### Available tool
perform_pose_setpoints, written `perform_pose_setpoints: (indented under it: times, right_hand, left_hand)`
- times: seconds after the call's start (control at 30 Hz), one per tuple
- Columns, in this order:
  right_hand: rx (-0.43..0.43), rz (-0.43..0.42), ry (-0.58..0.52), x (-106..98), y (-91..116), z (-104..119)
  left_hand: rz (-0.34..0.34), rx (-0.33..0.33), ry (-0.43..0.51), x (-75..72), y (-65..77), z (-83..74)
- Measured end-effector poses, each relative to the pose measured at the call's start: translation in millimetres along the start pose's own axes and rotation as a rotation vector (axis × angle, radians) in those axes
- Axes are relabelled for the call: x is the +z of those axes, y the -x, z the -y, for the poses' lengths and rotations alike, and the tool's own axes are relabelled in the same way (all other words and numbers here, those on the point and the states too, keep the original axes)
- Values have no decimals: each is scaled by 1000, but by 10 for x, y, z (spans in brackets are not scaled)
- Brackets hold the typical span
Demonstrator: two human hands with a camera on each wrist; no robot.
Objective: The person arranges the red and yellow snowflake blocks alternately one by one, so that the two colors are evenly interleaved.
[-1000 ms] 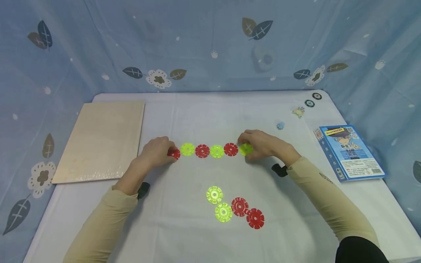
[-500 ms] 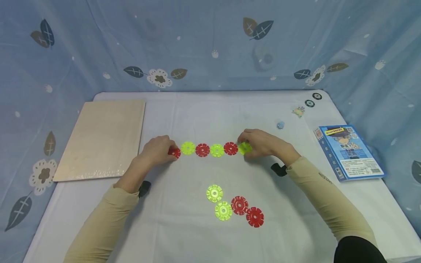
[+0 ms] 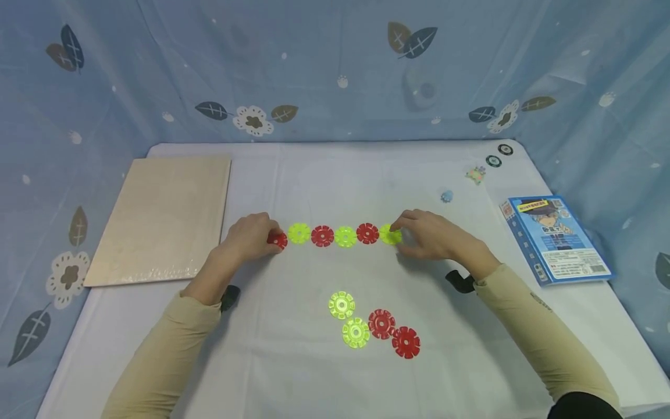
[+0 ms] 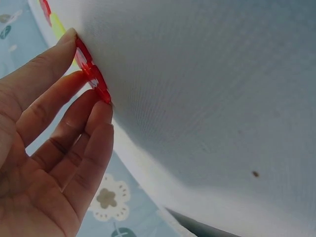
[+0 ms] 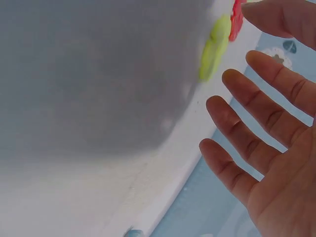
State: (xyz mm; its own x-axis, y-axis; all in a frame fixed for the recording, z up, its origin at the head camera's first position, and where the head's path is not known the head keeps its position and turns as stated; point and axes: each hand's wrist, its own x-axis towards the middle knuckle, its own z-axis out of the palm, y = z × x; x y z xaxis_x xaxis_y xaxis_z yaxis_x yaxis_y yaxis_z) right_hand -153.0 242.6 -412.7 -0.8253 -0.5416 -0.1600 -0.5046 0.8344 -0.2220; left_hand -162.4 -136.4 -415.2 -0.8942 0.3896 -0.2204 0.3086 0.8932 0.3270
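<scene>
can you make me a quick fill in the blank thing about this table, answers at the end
1. The left hand pinches a ____ disc.
2. The row across the table has exactly ____ discs, alternating in colour.
3. Below it in the head view lie two yellow-green discs and exactly ____ red ones.
4. In that view the blue box lies toward the table's ____ side.

Missing words: red; six; two; right
</scene>
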Motion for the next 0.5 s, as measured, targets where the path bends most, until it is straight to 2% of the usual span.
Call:
perform_pose_setpoints:
  times: [0.1,0.27,0.5]
  right_hand:
    - [-27,-19,21,37,125,62]
    - [-124,-34,29,113,340,193]
    - [-244,2,11,223,594,398]
  left_hand:
    - [1,-4,0,0,-11,4]
    - [3,0,-3,4,-20,12]
    - [1,-2,-1,13,-15,16]
